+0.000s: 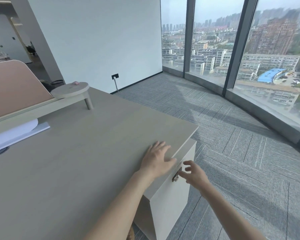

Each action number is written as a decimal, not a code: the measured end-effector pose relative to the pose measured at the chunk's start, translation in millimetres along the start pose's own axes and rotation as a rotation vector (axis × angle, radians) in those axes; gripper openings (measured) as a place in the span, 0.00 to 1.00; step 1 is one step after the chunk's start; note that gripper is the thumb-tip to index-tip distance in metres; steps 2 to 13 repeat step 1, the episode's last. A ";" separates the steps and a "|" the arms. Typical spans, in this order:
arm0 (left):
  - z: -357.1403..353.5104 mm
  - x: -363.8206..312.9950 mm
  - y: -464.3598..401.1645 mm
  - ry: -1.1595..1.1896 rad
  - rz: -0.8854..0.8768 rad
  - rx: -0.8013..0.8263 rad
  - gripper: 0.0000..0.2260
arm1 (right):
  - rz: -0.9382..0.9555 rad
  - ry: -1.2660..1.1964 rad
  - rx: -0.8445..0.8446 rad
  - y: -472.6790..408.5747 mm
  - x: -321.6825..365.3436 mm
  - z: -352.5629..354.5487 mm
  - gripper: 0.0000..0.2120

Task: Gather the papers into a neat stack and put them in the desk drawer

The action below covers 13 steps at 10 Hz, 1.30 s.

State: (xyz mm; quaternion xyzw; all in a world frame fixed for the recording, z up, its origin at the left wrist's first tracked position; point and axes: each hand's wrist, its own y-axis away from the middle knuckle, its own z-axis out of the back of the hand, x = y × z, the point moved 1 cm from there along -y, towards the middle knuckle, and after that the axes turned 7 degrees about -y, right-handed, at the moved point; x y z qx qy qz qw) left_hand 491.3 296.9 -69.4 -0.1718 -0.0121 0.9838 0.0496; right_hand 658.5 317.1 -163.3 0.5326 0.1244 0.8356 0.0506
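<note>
White papers point(12, 134) lie at the far left of the grey desk top point(76, 153), partly tucked under a raised shelf. My left hand point(157, 159) rests flat on the desk's right edge, fingers spread, holding nothing. Below that edge is the white drawer front point(173, 201), closed, with a small metal handle point(176, 176). My right hand point(195, 174) hovers beside the handle with fingers apart, fingertips at or just off it; contact is unclear.
A raised wooden shelf with a round end and a peg leg point(71, 91) stands at the desk's back. A pink divider panel point(16, 87) rises behind it. Grey carpet point(232, 144) stretches right toward floor-to-ceiling windows.
</note>
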 end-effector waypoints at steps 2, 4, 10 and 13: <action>26.3 7.5 16.1 0.406 0.114 0.062 0.19 | 0.140 -0.134 -0.042 13.6 26.9 26.1 0.11; 26.3 7.5 16.1 0.406 0.114 0.062 0.19 | 0.140 -0.134 -0.042 13.6 26.9 26.1 0.11; 26.3 7.5 16.1 0.406 0.114 0.062 0.19 | 0.140 -0.134 -0.042 13.6 26.9 26.1 0.11; 26.3 7.5 16.1 0.406 0.114 0.062 0.19 | 0.140 -0.134 -0.042 13.6 26.9 26.1 0.11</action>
